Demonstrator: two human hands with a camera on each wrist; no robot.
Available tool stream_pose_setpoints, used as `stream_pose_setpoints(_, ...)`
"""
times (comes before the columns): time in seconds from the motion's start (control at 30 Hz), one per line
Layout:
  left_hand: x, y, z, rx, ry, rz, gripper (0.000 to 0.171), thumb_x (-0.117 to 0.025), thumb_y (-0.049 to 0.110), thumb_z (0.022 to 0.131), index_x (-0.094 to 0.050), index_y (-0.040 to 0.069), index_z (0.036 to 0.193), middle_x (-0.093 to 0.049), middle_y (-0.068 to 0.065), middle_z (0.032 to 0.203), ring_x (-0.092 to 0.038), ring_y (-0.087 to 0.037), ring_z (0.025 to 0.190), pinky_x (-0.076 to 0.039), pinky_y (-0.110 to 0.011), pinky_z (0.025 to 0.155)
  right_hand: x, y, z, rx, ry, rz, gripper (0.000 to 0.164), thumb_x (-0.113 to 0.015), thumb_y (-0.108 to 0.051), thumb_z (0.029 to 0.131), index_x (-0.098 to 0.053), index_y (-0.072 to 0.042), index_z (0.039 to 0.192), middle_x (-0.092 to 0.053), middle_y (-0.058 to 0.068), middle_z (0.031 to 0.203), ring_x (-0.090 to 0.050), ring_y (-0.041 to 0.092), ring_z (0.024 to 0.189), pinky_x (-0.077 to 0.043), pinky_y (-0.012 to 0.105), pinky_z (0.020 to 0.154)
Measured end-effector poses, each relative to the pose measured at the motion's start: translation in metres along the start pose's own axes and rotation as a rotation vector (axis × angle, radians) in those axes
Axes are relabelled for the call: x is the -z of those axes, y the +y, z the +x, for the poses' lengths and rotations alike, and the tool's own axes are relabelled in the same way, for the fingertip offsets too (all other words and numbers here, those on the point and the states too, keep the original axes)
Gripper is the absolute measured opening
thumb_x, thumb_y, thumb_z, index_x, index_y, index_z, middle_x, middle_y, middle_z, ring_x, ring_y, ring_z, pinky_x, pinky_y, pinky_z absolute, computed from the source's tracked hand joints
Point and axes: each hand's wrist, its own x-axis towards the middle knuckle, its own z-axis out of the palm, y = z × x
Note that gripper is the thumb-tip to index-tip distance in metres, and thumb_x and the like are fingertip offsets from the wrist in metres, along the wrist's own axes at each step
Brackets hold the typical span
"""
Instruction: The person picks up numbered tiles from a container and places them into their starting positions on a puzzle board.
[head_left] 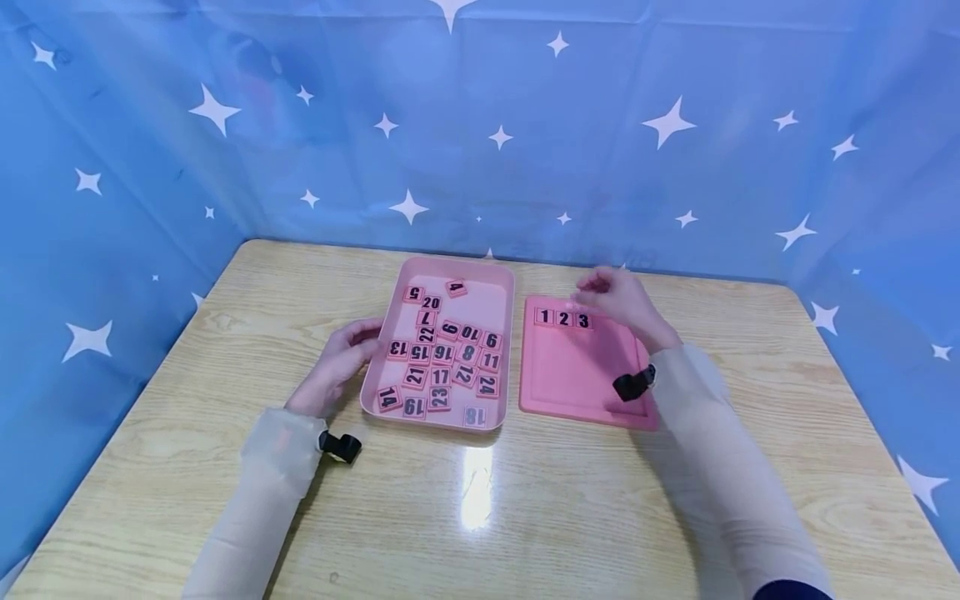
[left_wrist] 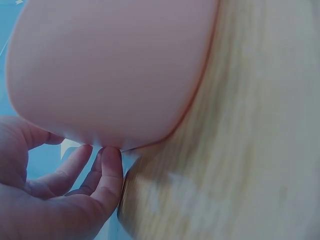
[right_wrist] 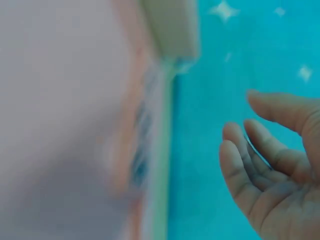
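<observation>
My left hand (head_left: 339,364) is at the left side of a shallow pink tray (head_left: 373,392). Its slightly bent fingertips (left_wrist: 111,157) touch the tray's outer wall in the left wrist view. Numbered pink tiles lie scattered in the tray at various angles, among them the 4 tile (head_left: 456,288) near the top and the 5 tile (head_left: 413,294). To the right lies a square pink board (head_left: 581,379), with the 1 tile (head_left: 544,317), 2 tile (head_left: 564,318) and 3 tile (head_left: 583,321) in a row at its upper left. Above the board's far edge hovers my right hand (head_left: 622,302), loosely bent and holding nothing.
Both tray and board lie on a wood-grain table (head_left: 420,517). Behind and beside it hangs a blue curtain (head_left: 525,175) with white stars. A black wrist camera (head_left: 633,383) on the right arm sits over the board's right part.
</observation>
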Motion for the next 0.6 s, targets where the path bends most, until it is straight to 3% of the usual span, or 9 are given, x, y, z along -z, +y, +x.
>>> stream_pose_setpoints(0.13, 0.000, 0.000, 0.001, -0.015, -0.006, -0.001, 0.049, -0.049, -0.003, 0.086, -0.041, -0.009, 0.134, -0.046, -0.026, 0.127, -0.047, -0.023, 0.107, -0.045, -0.017, 0.082, -0.017, -0.040, 0.012, 0.014, 0.033, 0.127, 0.031, -0.065, -0.018, 0.088, -0.061, 0.001, 0.112, -0.062, 0.013, 0.104, -0.057, 0.021, 0.092, -0.049, 0.030, 0.081)
stream_pose_setpoints(0.3, -0.001, 0.000, 0.001, -0.031, -0.002, -0.001, 0.048, -0.050, -0.004, 0.086, -0.041, -0.011, 0.133, -0.046, -0.029, 0.127, -0.049, -0.022, 0.104, -0.045, -0.016, 0.079, -0.051, -0.080, 0.028, 0.021, 0.046, 0.281, 0.025, -0.065, -0.011, 0.087, -0.063, 0.001, 0.108, -0.063, 0.013, 0.102, -0.058, 0.018, 0.087, -0.051, 0.033, 0.080)
stream_pose_setpoints(0.5, -0.001, 0.000, 0.001, -0.032, 0.007, -0.003, 0.048, -0.050, -0.005, 0.086, -0.042, -0.011, 0.133, -0.046, -0.029, 0.126, -0.050, -0.019, 0.100, -0.045, -0.016, 0.079, -0.096, -0.110, 0.044, -0.142, 0.078, 0.469, 0.027, -0.064, -0.006, 0.086, -0.062, 0.002, 0.112, -0.061, 0.014, 0.108, -0.061, 0.024, 0.095, -0.051, 0.034, 0.086)
stream_pose_setpoints(0.6, -0.001, 0.000, 0.001, -0.035, 0.005, 0.000, 0.048, -0.050, -0.005, 0.086, -0.041, -0.012, 0.133, -0.046, -0.030, 0.126, -0.050, -0.019, 0.101, -0.046, -0.016, 0.079, -0.115, -0.114, 0.049, -0.211, 0.104, 0.478, 0.024, -0.064, -0.010, 0.087, -0.064, -0.002, 0.110, -0.061, 0.011, 0.108, -0.060, 0.025, 0.098, -0.051, 0.033, 0.086)
